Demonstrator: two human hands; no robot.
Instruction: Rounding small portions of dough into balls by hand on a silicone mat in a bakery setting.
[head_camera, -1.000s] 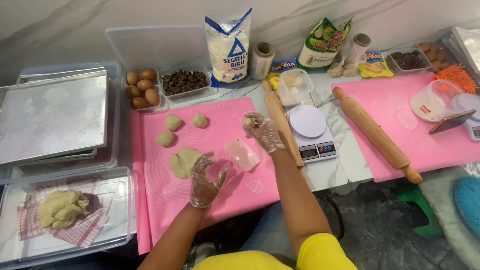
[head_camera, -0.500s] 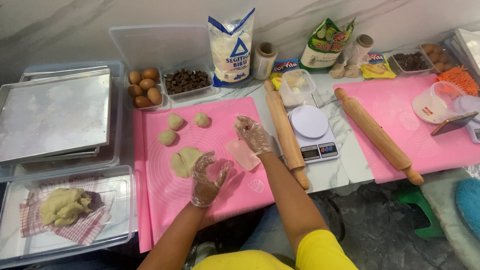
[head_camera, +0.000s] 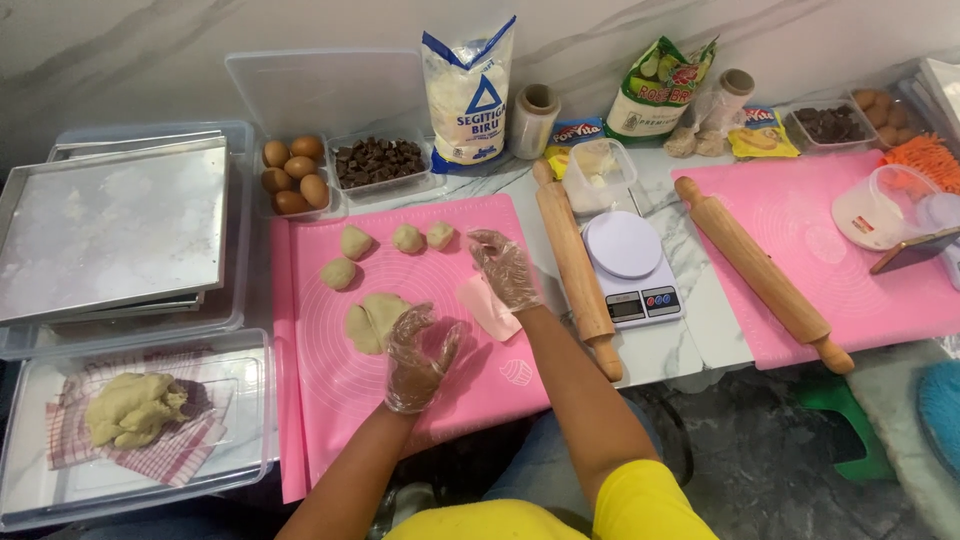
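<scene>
Marble tabletop, pink mat (head_camera: 400, 400): four dough balls (head_camera: 357, 242) shaped already, flat dough lump (head_camera: 372, 318) left. Left hand (head_camera: 420, 355) open, spread beside lump; right hand (head_camera: 505, 268) open, empty, over pink scraper (head_camera: 488, 306).

Third dough ball (head_camera: 440, 234) now placed; right hand (head_camera: 505, 270) withdrawn.

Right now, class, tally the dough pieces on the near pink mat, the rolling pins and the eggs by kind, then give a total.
Small dough balls: 4
Large dough lump, beside the left hand: 1
Rolling pins: 2
Eggs: 5
Total: 12
</scene>
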